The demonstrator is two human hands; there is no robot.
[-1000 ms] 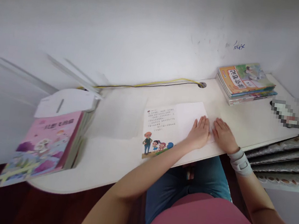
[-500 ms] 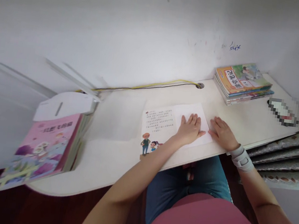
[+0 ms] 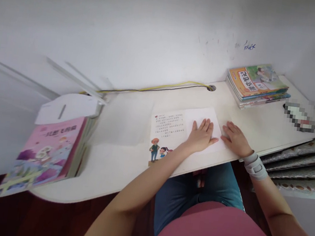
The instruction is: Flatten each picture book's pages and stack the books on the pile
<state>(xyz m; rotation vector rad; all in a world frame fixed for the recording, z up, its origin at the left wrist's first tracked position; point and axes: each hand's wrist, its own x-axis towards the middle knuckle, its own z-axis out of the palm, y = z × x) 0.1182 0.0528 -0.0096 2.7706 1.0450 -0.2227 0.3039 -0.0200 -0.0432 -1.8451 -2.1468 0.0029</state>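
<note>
In the head view, we are pressing our left hand (image 3: pixel 201 136) open and flat on a printed sheet (image 3: pixel 170 129) lying mid-desk, fingers spread, and resting our open right hand (image 3: pixel 236 140) at the sheet's right edge. Neither hand is gripping anything; flat palms are keeping the paper smooth. The white desk (image 3: pixel 116 174) is carrying a stack of picture books (image 3: pixel 257 86) and a pink book (image 3: pixel 47 146), while a yellow cable (image 3: pixel 155 89) is running along the wall (image 3: pixel 128 26).
</note>
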